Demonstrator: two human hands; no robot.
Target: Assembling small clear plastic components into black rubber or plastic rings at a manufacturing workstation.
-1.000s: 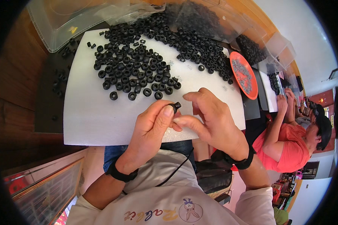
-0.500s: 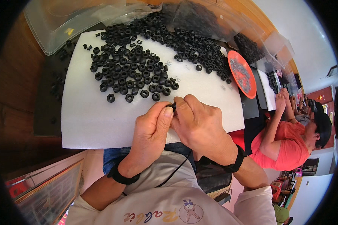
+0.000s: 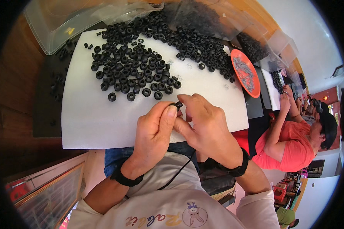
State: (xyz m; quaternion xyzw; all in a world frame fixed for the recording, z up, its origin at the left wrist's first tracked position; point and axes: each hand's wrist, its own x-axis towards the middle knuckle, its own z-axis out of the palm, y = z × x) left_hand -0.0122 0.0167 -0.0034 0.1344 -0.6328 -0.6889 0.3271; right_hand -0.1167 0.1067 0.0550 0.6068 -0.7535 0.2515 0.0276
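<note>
Above the near edge of a white foam board (image 3: 91, 126), my left hand (image 3: 154, 128) pinches a small black plastic part (image 3: 178, 104) between thumb and index finger. One end of the part sticks out past the thumb tip. Close against that end, my right hand (image 3: 206, 118) has its index finger bent at the part and the other fingers curled in. Whether anything is inside those curled fingers is hidden. Beyond my hands lies a spread of black ring-like parts (image 3: 135, 72), round with open holes. Smaller black pieces (image 3: 195, 47) are heaped toward the back right.
An orange-red dish (image 3: 252, 86) of small metal pieces stands at the board's right edge. Clear plastic bins (image 3: 51, 36) line the back. Small clusters of metal bits (image 3: 179, 77) lie on the foam. To the right, a person in a coral shirt (image 3: 294, 147) works at the same bench.
My right index finger has lifted and straightened somewhat, exposing more of the black part. My left hand keeps its pinch in nearly the same place.
</note>
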